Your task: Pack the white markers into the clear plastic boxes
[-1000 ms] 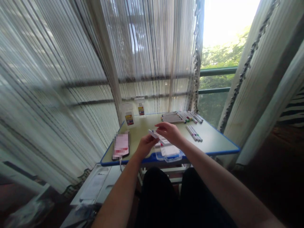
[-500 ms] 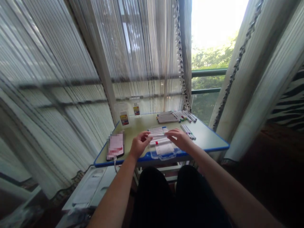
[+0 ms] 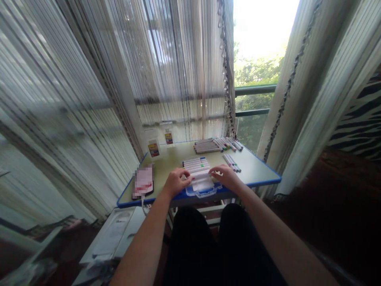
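A clear plastic marker case [image 3: 202, 186] with a blue latch lies open at the near edge of the small desk [image 3: 258, 171]. Several markers [image 3: 195, 164] lie in it side by side. My left hand [image 3: 175, 182] rests on the case's left end with its fingers curled onto the markers. At the case's right end my right hand [image 3: 228, 177] does the same, fingertips on a marker. What either hand actually grips is too small to make out.
A row of loose markers [image 3: 214, 145] lies at the desk's far edge, with three more [image 3: 232, 162] at the right. Two small bottles [image 3: 160, 143] stand at the back left. A phone [image 3: 143, 182] lies at the left. Curtains hang close behind.
Both hands came down from holding a marker above the case to resting on the case's two ends. The view shifted, so the desk sits lower and more to the left.
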